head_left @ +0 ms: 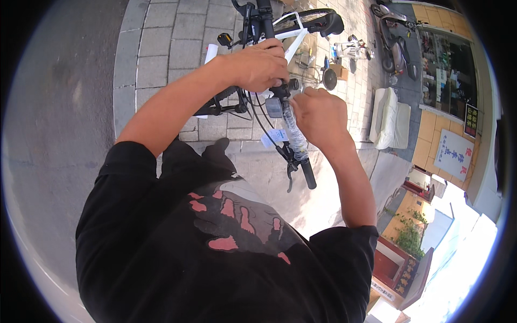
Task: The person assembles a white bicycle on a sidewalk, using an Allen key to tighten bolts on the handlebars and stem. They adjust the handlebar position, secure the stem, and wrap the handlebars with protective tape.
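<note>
A bicycle with a white frame (295, 44) stands before me, its black handlebar (309, 175) running from the top of the view down toward the right. My left hand (263, 65) is curled over the middle of the bar, fingers bent around it. Just right of the bar, my right hand (321, 116) is closed with the fingertips pinched beside clear plastic wrap (293, 131) that covers part of the bar. What it pinches is hidden. A small grey boxy unit (273, 107) sits on the bar between the hands. Below it are a brake lever (290, 180) and cables.
A black saddle (331, 24) and a pedal (224, 39) belong to the bicycle. Loose parts and a cardboard box (339, 71) lie on the paving (175, 40). Farther right are a white cushion-like bundle (389, 118), a parked scooter (396, 46) and a shopfront (447, 72).
</note>
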A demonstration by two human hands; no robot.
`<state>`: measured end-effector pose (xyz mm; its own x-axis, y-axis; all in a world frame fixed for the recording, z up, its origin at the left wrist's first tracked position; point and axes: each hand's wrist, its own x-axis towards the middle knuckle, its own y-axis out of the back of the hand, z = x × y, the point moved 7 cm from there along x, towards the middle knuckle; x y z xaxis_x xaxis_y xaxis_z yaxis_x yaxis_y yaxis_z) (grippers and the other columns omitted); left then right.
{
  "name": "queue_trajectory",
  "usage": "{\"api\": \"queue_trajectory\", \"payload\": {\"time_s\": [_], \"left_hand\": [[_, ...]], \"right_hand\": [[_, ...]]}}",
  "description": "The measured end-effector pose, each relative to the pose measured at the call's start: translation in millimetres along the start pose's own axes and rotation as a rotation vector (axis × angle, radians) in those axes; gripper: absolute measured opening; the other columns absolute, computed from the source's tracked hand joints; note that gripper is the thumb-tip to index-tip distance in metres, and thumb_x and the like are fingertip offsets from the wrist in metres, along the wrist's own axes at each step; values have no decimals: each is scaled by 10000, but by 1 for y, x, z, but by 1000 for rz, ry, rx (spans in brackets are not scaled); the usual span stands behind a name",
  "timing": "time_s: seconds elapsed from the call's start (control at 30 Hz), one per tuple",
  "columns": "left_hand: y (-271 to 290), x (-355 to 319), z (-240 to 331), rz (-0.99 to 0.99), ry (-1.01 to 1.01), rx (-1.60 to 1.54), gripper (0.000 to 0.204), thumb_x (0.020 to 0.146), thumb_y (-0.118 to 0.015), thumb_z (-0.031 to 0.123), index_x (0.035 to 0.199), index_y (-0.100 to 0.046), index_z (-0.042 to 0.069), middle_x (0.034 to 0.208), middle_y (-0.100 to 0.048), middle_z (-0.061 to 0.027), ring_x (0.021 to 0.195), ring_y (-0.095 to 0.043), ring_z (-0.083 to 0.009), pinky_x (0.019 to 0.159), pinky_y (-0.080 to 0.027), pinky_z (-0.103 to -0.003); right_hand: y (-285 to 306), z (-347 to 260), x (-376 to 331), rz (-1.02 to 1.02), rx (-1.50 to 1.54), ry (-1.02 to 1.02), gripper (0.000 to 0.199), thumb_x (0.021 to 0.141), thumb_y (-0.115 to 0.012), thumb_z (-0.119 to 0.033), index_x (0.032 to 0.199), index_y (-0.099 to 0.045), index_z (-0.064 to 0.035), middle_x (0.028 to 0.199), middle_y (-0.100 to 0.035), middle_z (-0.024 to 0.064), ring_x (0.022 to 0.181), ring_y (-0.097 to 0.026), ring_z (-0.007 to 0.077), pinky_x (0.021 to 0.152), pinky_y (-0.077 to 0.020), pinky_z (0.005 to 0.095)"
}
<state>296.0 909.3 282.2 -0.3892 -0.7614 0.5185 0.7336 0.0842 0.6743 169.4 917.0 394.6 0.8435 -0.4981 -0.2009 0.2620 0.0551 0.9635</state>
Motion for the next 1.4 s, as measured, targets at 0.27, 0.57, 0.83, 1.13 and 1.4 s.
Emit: {"api": "queue_trajectory", "payload": {"time_s": [0.27,0.57,0.83,1.13,1.4], "left_hand": [[-5,-1,-2,32,14,-28,182,973,-762,188,1128,-848,150,1054,-723,2,1235,-636,-229,1298,-285,-484],[-8,-2,-3,16,37,-50,191,995,-740,198,1147,-846,154,1057,-716,6,1257,-623,-224,1320,-262,-485],[-9,-1,-2,3,51,-30,202,1002,-732,201,1160,-850,158,1068,-722,9,1267,-619,-221,1322,-259,-480],[-6,1,-3,31,46,-33,195,989,-755,191,1153,-861,183,1095,-737,28,1256,-622,-209,1319,-270,-468],[-9,0,-4,17,30,-9,200,994,-754,214,1163,-858,187,1097,-755,35,1256,-620,-209,1308,-285,-453]], "right_hand": [[-7,-3,-2,-189,-101,46,232,1012,-710,-225,849,-799,-86,908,-766,104,858,-765,303,749,-616,457],[-13,-7,-14,-128,-27,-166,282,1070,-675,-283,901,-782,-84,886,-748,113,785,-760,346,681,-606,484],[-23,-8,-35,51,81,-319,238,1076,-680,-277,923,-761,-113,846,-709,112,728,-731,340,613,-562,466],[-32,3,-44,214,211,-367,223,1056,-720,-286,900,-783,-140,755,-666,78,660,-693,323,577,-529,451],[-51,4,-62,396,411,-507,192,1045,-761,-309,990,-849,-148,770,-694,65,624,-661,281,579,-507,410]]}}
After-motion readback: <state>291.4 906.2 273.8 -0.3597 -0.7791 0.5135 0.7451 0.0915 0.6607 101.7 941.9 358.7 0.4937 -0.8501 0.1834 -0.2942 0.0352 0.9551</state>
